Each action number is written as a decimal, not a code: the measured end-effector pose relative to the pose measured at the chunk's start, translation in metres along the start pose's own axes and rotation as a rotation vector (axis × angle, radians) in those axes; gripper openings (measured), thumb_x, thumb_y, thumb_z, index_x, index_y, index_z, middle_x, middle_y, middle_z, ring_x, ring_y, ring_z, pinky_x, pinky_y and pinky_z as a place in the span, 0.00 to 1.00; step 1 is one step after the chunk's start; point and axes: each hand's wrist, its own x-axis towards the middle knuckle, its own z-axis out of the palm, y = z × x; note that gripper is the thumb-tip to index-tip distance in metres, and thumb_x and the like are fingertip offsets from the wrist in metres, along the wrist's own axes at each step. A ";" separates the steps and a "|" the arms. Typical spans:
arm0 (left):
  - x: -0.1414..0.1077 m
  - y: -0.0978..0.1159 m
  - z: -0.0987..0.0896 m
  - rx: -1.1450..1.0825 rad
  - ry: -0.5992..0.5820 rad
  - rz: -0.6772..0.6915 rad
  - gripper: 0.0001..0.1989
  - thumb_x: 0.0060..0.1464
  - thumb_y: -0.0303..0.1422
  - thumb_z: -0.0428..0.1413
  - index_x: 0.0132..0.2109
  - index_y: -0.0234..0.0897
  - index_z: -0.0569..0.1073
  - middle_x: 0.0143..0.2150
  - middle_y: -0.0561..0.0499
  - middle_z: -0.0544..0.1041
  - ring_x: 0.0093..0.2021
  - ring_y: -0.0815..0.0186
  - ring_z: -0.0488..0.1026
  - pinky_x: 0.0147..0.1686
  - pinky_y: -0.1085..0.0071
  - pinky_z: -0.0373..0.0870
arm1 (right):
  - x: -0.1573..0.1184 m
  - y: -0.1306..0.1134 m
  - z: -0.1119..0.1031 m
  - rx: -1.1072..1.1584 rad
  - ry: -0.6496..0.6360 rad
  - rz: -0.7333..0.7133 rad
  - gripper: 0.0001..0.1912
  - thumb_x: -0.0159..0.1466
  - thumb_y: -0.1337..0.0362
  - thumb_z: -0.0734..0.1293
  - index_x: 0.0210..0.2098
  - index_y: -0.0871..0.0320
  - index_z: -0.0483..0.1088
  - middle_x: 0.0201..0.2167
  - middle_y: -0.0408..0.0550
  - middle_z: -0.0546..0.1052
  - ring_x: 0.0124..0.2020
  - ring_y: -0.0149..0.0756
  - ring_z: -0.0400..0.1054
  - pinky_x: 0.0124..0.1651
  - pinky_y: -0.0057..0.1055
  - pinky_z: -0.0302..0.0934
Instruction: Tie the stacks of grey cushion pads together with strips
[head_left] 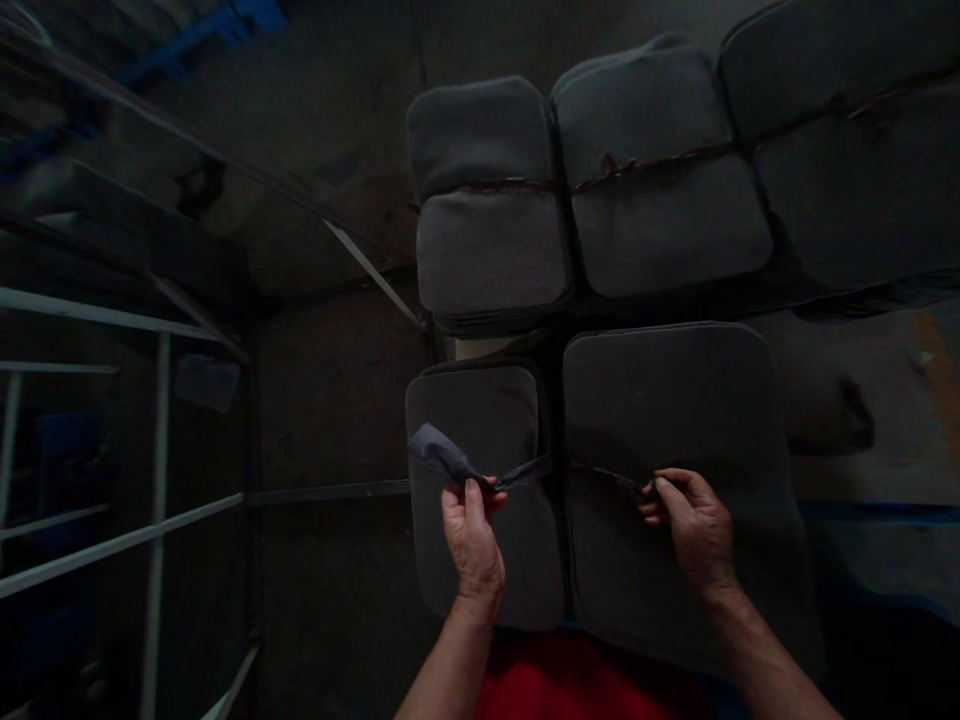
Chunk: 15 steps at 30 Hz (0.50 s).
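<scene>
Over the near left stack of grey pads, my left hand pinches a dark cloth strip. One loose end of the strip sticks out to the upper left, and the other part runs right toward the gap between two stacks. Above the larger near right stack of pads, my right hand is closed on a thin, twisted dark strip that leads left to the same gap. Whether both are one strip is hidden in the gap. The pads have rounded corners and lie flat.
Farther back stand tied stacks of grey pads, one at the left, another in the middle, and more at the right. A pale metal frame rises on the left. Blue metalwork shows at the upper left. The scene is dim.
</scene>
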 end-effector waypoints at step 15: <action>-0.095 -0.003 0.020 0.546 -1.075 0.991 0.06 0.62 0.30 0.47 0.41 0.37 0.68 0.32 0.49 0.77 0.31 0.66 0.73 0.30 0.69 0.63 | -0.001 0.001 0.001 -0.002 0.052 0.018 0.20 0.56 0.51 0.72 0.40 0.58 0.70 0.29 0.45 0.76 0.23 0.32 0.71 0.21 0.23 0.66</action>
